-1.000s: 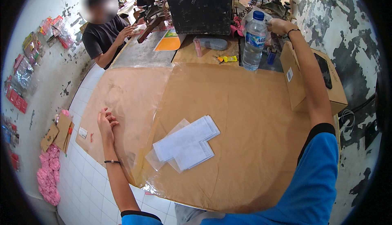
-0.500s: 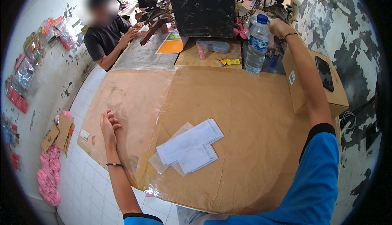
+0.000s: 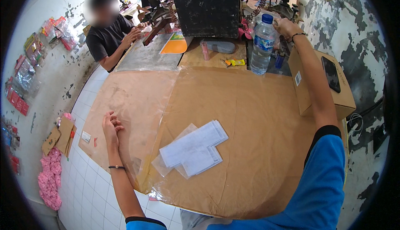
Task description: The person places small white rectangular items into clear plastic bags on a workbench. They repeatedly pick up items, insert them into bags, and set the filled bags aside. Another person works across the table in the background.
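My left hand (image 3: 111, 128) lies loose and empty on the surface (image 3: 266, 146); whether my right hand (image 3: 286, 28) grips something, I cannot tell. The bottle (image 3: 262, 48) stands upright just beside it, so a careless sideways move might tip it.

glossy plastic bottle (image 3: 262, 48), matt cardboard box (image 3: 301, 94)

Packets (image 3: 62, 33) are hung on the left wall (image 3: 50, 69); pink material (image 3: 50, 180) is heaped on the tiled floor (image 3: 86, 184) beside it.
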The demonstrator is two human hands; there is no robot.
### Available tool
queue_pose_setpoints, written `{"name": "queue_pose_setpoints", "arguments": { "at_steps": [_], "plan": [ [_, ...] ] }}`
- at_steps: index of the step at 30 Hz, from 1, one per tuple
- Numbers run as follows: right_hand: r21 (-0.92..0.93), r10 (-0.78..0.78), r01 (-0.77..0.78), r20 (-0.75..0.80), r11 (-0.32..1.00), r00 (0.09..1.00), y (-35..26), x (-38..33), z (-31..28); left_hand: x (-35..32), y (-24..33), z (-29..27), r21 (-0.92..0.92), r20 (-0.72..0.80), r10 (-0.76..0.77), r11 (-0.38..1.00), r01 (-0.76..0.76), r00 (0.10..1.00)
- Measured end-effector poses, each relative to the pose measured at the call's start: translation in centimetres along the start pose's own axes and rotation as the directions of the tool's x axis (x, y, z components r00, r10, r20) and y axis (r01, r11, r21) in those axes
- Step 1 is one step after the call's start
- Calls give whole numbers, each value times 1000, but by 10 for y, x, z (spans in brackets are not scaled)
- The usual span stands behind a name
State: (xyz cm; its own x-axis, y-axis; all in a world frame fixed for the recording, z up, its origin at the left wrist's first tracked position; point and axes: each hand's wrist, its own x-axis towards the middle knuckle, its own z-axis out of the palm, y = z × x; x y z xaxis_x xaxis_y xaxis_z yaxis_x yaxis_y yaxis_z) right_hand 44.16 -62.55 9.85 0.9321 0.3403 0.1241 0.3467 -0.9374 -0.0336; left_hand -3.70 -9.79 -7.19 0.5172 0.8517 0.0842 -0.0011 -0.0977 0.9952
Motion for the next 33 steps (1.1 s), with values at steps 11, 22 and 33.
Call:
{"name": "queue_pose_setpoints", "arguments": {
  "at_steps": [11,22,33],
  "plan": [
    [-271,-183,130,-182,954,966,22,26,20,-4,1,7,-3,11,1,1000,-1,1000],
    [-360,-116,144,97,922,988,2,46,3,-1,-1,2,3,10,5,1000,-5,1000],
    [-56,-51,47,-74,997,996,40,100,53,0,0,4,-24,2,-12,1000,12,1000]
  ]
}}
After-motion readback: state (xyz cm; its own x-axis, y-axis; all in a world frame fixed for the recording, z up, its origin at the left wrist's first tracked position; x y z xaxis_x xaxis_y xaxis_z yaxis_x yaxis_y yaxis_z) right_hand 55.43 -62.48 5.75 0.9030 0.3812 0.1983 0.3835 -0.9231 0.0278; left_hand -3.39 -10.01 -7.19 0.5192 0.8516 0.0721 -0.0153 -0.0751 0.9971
